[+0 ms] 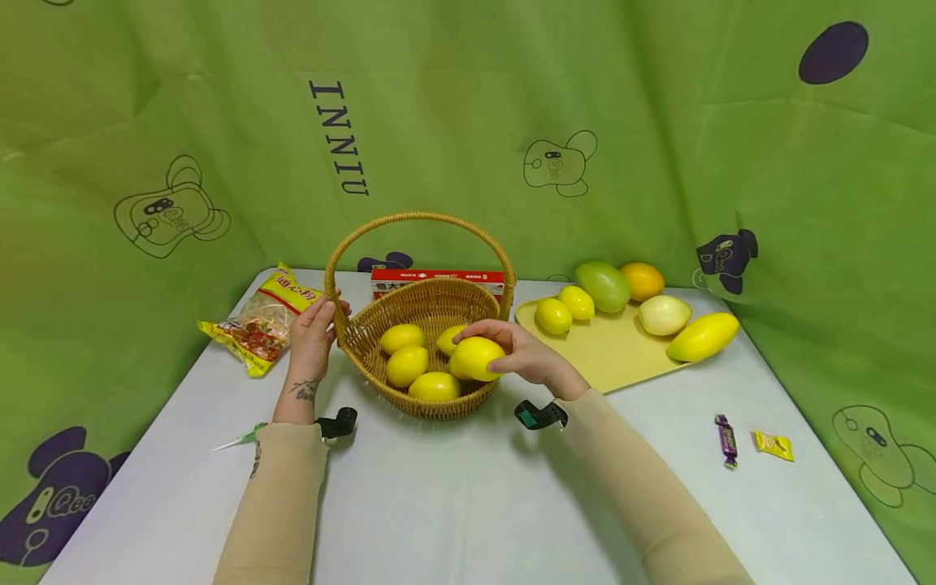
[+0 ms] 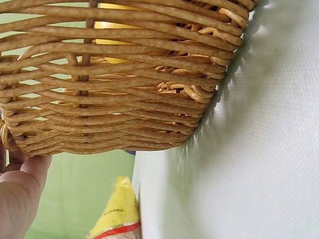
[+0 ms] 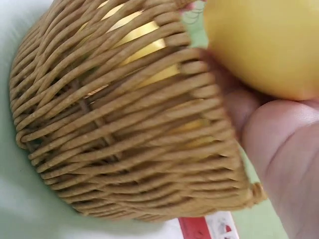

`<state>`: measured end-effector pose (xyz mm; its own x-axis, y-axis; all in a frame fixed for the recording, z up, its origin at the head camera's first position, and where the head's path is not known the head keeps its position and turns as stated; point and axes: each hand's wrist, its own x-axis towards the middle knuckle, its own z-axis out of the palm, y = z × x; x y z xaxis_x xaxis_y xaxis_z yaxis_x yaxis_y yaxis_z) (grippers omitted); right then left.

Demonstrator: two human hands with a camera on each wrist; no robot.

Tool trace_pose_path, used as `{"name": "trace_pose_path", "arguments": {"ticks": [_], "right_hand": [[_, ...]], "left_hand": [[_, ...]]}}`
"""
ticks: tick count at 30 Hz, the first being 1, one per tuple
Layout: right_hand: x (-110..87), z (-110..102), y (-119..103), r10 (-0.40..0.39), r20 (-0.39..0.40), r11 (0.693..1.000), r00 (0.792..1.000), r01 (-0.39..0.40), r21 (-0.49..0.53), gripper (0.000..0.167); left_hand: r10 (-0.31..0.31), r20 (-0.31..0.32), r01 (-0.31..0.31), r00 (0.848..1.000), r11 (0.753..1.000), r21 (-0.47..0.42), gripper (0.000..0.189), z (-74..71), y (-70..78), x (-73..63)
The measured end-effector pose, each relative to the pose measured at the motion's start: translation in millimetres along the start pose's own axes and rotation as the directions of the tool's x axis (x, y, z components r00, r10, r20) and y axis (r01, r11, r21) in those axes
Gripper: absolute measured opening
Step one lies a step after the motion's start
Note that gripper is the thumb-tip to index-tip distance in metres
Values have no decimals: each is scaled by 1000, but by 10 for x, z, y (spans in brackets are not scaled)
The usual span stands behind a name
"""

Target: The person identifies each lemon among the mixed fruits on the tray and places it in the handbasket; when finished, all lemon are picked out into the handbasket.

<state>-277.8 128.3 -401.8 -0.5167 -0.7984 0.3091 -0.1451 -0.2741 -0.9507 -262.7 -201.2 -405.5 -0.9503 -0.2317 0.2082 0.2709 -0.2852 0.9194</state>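
Note:
A wicker basket (image 1: 420, 406) with a tall arched handle stands on the table, with several lemons (image 1: 435, 387) inside. My left hand (image 1: 314, 331) holds the basket at its left side, where the handle meets the rim; in the left wrist view the thumb (image 2: 35, 172) touches the woven edge. Over the basket's right rim, my right hand (image 1: 528, 355) grips another lemon (image 1: 478, 359) between thumb and fingers. That lemon (image 3: 264, 45) appears large in the right wrist view, just beside the wicker wall (image 3: 124, 124). It partly hides the lemons behind it.
A yellow tray (image 1: 600, 357) at right bears two lemons (image 1: 554, 316), a green mango (image 1: 603, 286), an orange fruit (image 1: 643, 282) and other yellow fruit. A food bag (image 1: 263, 321) lies left, a red box (image 1: 439, 276) behind the basket. Two wrapped sweets (image 1: 726, 441) lie front right.

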Motion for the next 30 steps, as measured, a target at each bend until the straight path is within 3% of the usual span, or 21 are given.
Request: {"name": "trace_pose_path", "arguments": {"ticks": [5, 11, 22, 26, 28, 30], "right_hand": [[54, 19, -4, -12, 23, 1000, 1000, 11, 25, 51], [37, -11, -54, -15, -29, 998, 999, 17, 60, 50], [-308, -146, -144, -53, -174, 997, 983, 61, 44, 55], [-457, -246, -176, -115, -265, 989, 958, 135, 59, 49], [-509, -304, -185, -142, -342, 984, 929, 171, 56, 47], [-540, -364, -185, -161, -442, 979, 882, 198, 38, 47]], "left_hand": [[-10, -1, 10, 1000, 1000, 19, 49, 10, -1, -1], [-5, 0, 5, 1000, 1000, 24, 53, 12, 2, 8], [-8, 2, 8, 1000, 1000, 24, 54, 5, 0, 13], [-13, -12, 14, 1000, 1000, 18, 55, 3, -2, 17], [-21, -17, 21, 1000, 1000, 13, 54, 0, -4, 18], [-23, -17, 23, 1000, 1000, 4, 53, 0, -8, 17]]}}
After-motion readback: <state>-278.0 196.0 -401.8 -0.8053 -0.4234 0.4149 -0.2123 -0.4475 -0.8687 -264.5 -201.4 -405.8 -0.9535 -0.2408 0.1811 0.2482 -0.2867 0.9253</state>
